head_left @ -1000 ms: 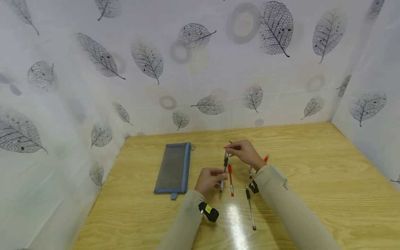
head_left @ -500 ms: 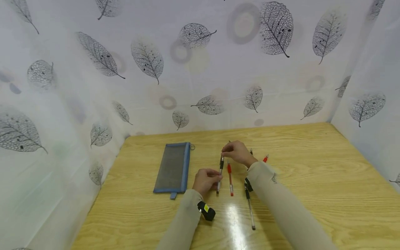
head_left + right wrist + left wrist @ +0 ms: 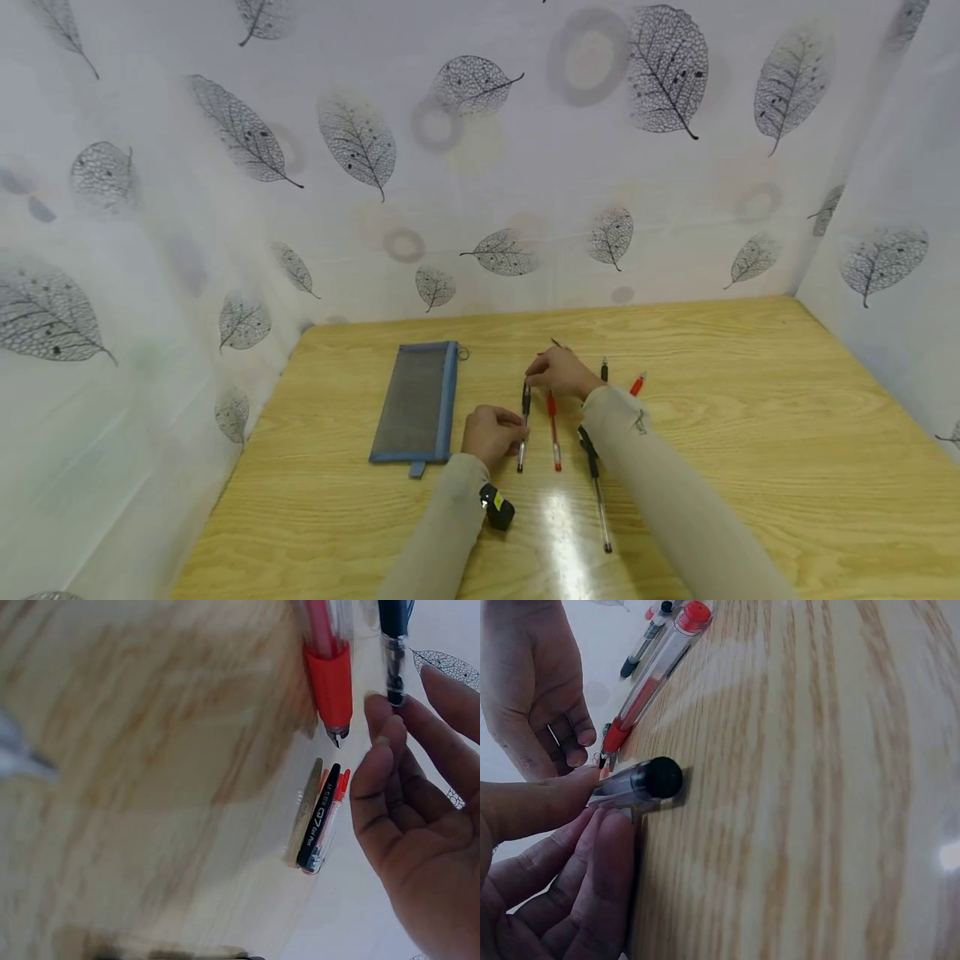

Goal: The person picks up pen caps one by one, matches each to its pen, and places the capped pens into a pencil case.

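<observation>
Between finger and thumb, my left hand (image 3: 491, 435) pinches a clear-barrelled black gel pen (image 3: 526, 400) near its lower end. My right hand (image 3: 561, 372) holds the same pen at its tip, where the fingertips meet in the right wrist view. The pen lies low over the table, its black end (image 3: 664, 778) facing the left wrist camera. Just right of it lies a red gel pen (image 3: 556, 427), not held. Another black pen (image 3: 602, 508) lies nearer the front, partly behind the right wrist's camera.
A grey mesh zip pouch (image 3: 412, 400) with blue edging lies to the left. Beyond the right hand are a black pen (image 3: 604, 369) and a red pen (image 3: 637, 384), partly covered by the arm. Several more pens (image 3: 319, 817) lie farther back. Leaf-patterned curtain surrounds the table.
Both hands have moved slightly left with the black pen. The right hand has come down, lowering the pen's tip, and the pen now lies left of the red one.
</observation>
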The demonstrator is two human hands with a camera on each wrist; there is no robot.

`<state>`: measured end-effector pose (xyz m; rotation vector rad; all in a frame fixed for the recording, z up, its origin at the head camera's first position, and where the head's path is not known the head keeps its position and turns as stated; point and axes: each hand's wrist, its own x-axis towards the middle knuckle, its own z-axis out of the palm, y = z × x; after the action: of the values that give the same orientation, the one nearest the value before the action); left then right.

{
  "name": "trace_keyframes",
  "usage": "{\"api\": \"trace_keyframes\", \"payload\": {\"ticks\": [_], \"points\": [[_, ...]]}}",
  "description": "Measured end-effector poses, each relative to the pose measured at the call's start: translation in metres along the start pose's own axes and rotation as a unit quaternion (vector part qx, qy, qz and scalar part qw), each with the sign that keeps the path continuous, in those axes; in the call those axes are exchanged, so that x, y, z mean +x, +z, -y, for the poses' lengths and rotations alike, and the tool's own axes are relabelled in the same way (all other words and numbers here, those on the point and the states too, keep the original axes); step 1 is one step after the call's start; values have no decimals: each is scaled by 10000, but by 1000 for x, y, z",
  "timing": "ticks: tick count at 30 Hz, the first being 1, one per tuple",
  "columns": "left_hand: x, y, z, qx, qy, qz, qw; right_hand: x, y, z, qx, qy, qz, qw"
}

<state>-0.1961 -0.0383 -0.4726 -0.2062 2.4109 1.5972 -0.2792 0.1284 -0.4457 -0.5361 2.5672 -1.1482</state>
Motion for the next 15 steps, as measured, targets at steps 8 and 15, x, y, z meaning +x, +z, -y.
{"api": "trace_keyframes", "payload": {"ticks": [8,15], "points": [[1,1,0,178,73,-62,9998,0,2,-1,-81,-10,329,9994],[-2,-1,-1,140,185,-137,9996,0,1,-1,-101,77,386,9992]]}}
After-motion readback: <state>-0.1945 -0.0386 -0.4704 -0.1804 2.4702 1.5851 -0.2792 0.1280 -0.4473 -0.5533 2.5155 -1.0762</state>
